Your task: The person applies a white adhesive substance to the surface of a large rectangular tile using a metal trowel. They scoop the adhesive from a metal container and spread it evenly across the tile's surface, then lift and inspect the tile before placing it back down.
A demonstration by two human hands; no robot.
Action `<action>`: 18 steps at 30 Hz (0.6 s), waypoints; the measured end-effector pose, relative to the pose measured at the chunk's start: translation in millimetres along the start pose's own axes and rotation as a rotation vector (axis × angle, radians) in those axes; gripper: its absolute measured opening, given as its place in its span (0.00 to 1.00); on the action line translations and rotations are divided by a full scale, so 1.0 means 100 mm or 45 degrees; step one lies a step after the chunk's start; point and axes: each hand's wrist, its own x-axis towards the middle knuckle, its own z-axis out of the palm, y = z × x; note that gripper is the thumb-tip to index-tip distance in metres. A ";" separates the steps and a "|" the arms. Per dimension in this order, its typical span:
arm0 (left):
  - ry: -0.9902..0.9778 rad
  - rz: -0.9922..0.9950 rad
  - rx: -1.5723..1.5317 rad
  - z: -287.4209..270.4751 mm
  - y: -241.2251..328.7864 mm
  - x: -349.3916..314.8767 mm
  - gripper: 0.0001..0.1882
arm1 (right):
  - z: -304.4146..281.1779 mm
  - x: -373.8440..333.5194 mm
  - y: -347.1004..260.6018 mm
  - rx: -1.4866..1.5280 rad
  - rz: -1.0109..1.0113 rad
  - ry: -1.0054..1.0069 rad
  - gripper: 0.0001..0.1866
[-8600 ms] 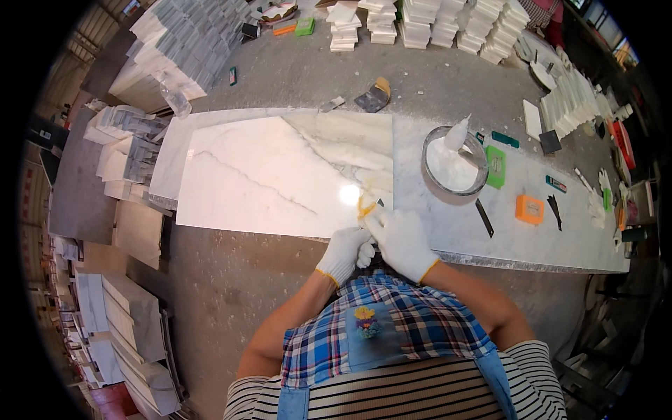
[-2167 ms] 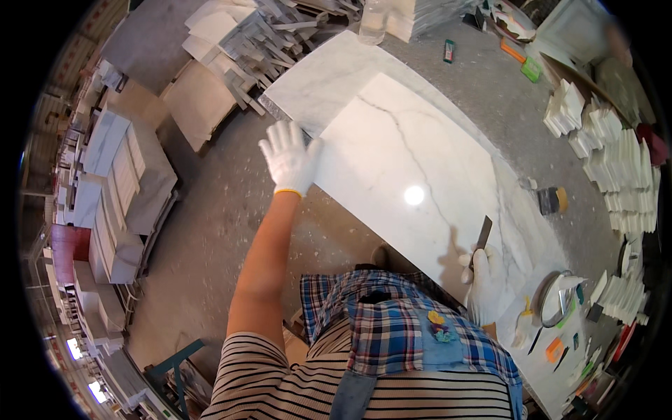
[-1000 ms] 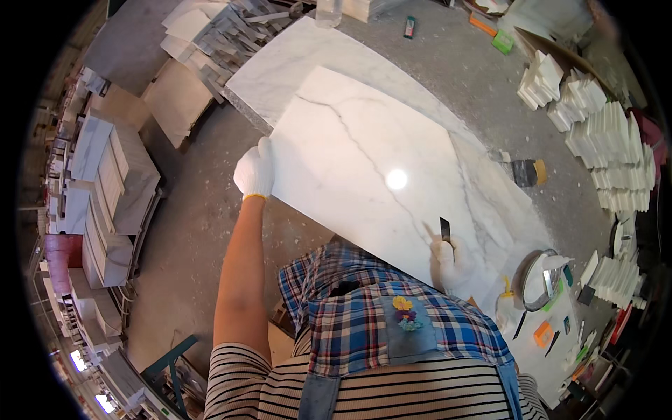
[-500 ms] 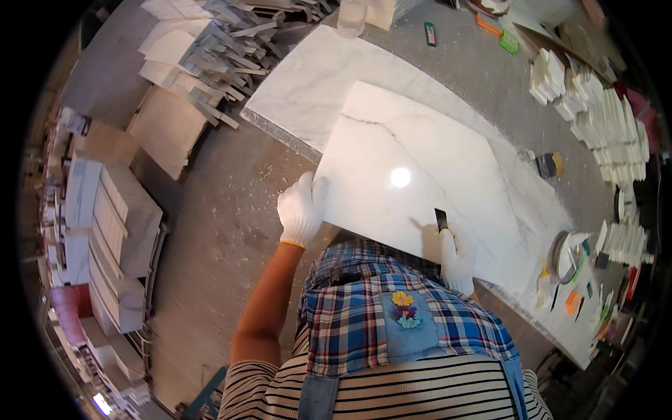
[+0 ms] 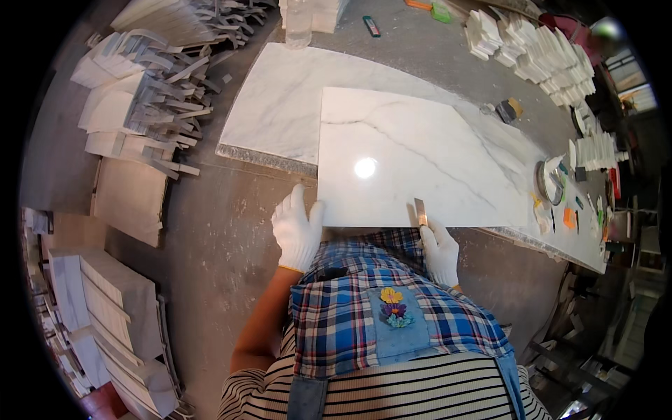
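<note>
The left hand (image 5: 297,234) is meeting the marble slab (image 5: 399,157) at eight o'clock, fingers loosely parted; the right hand (image 5: 441,255) is gripping a flat blade (image 5: 420,210) near six o'clock.

Open room lies across the slab (image 5: 399,164) and the tabletop (image 5: 280,105) beyond its left end, up to a bottle (image 5: 299,26). The blade (image 5: 420,211) in the right fingers (image 5: 434,234) juts over the slab's near edge; farther right, a bucket (image 5: 541,187) and orange block (image 5: 569,218) obstruct.

The left hand (image 5: 295,231) points forward, thumb (image 5: 316,215) apart; the right hand (image 5: 439,253) curls.
</note>
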 end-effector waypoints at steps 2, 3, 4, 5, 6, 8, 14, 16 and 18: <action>-0.057 -0.022 -0.037 -0.01 -0.01 0.02 0.29 | 0.10 -0.04 0.07 -0.058 -0.137 0.017 0.18; -0.120 -0.062 -0.063 0.00 -0.02 0.02 0.29 | 0.13 -0.08 0.07 -0.081 -0.106 -0.009 0.19; -0.186 -0.107 -0.089 0.02 -0.03 0.02 0.29 | 0.17 -0.09 0.09 -0.105 -0.125 -0.005 0.19; -0.235 -0.138 -0.132 0.02 -0.03 0.01 0.29 | 0.22 -0.08 0.13 -0.130 -0.146 -0.003 0.19; -0.284 -0.170 -0.175 0.03 -0.03 0.00 0.30 | 0.25 -0.08 0.14 -0.155 -0.168 -0.001 0.20; -0.359 -0.215 -0.232 0.02 -0.05 -0.01 0.30 | 0.31 -0.08 0.10 -0.185 -0.218 -0.017 0.21; -0.495 -0.264 -0.394 -0.01 -0.04 -0.02 0.27 | 0.47 0.00 0.16 -0.309 -0.391 -0.022 0.24; -0.505 -0.250 -0.424 0.01 -0.05 -0.02 0.27 | 0.50 0.02 0.12 -0.396 -0.401 -0.033 0.25; -0.494 -0.238 -0.435 0.03 -0.08 -0.04 0.27 | 0.52 0.03 0.08 -0.435 -0.413 -0.057 0.26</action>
